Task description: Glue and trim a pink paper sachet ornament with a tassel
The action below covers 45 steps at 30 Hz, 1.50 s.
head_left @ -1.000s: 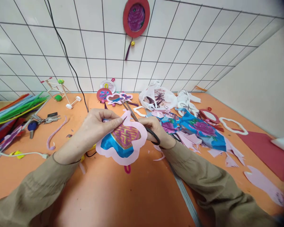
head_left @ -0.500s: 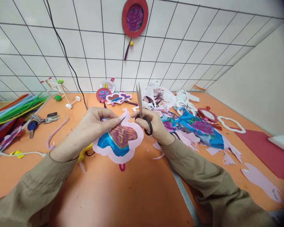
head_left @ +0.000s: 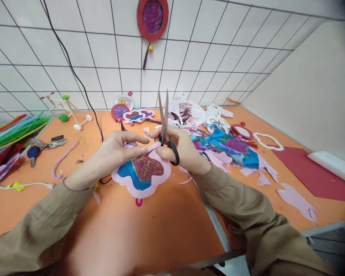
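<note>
Between my hands is a pink paper cutout (head_left: pixel 122 177) with a wavy edge, backed against blue and patterned fabric. A small magenta loop (head_left: pixel 138 202) sticks out at its lower edge. My left hand (head_left: pixel 115 155) pinches the cutout's upper left edge between thumb and fingers. In my right hand (head_left: pixel 182 149) are black-handled scissors (head_left: pixel 163 115), blades pointing up and slightly parted, away from the paper. My right thumb touches the cutout's upper right edge, near the scissor handles.
Behind my hands lie finished-looking fabric ornaments (head_left: pixel 120 112) and a white plastic bag (head_left: pixel 199 115). Blue floral fabric (head_left: pixel 232 147) and pink scraps (head_left: pixel 218 158) spread to the right, near red paper (head_left: pixel 313 176). Keys (head_left: pixel 53 143) and colourful pipe cleaners (head_left: pixel 20 132) are at left.
My right hand has come closer to my left, its thumb now on the cutout's edge. The scissor blades have parted a little. The camera view has shifted slightly to the right.
</note>
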Each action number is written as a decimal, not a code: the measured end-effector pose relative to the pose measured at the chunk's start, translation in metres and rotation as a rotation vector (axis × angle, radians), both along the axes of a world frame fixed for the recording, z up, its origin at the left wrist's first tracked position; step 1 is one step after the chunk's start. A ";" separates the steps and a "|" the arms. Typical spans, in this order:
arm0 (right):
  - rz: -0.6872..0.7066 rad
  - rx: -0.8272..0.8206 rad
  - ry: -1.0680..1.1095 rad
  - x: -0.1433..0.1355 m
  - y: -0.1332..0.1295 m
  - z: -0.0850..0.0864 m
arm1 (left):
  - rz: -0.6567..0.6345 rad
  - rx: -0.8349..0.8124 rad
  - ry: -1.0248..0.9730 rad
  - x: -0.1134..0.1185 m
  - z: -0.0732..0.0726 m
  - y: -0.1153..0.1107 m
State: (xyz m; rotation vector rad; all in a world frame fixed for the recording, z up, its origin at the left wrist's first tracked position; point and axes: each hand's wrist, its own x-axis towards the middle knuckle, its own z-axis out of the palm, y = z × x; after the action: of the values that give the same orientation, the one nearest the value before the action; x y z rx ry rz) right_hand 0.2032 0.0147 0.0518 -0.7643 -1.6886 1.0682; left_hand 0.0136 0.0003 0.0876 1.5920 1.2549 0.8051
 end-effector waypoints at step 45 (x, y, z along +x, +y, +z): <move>-0.053 0.245 0.028 0.014 0.000 0.000 | 0.008 -0.101 -0.513 -0.005 -0.027 0.022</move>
State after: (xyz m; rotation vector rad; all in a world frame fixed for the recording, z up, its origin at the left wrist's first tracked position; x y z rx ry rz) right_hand 0.2171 0.0148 0.0515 -0.6297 -1.7270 0.8125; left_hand 0.0086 0.0227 0.0609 1.1958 0.9119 1.0557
